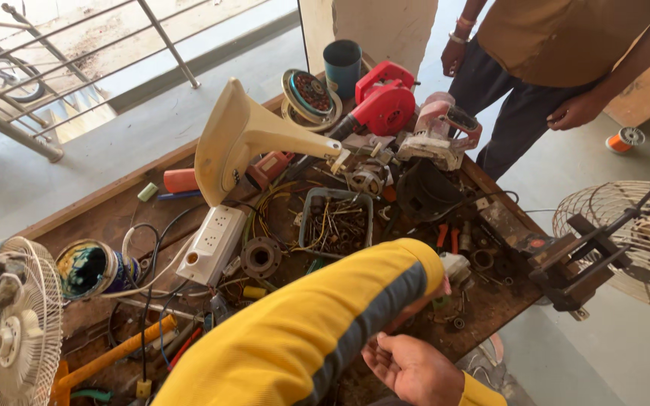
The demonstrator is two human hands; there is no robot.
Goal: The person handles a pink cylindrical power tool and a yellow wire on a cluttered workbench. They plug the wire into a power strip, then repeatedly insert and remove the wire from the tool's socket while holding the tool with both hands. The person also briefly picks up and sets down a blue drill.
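Head view: a messy wooden workbench [118, 214] is sitting under a whole pile of repair junk. The left hand [434, 289] is mostly hiding behind its own yellow sleeve [325, 323], which is stretching across the bench from lower left up toward the right. It's reaching in just beside a small whitish part [457, 265] near the bench's right end, but I can't tell if those fingers are gripping anything or not. The right hand [414, 368] is hovering at the bottom edge, palm up, fingers loosely open and holding nothing that I can see.

Around them: a grey tray [335, 219] full of wires and screws is lying just past the sleeve, and a white power strip [212, 242] is running its long axis from upper right down to lower left. A cream fan stand [244, 135] is lying on its side, neck pointing right, base flaring left. A red blower [380, 101] is sitting further back. Another person in a brown shirt [566, 34] is standing at the far right.
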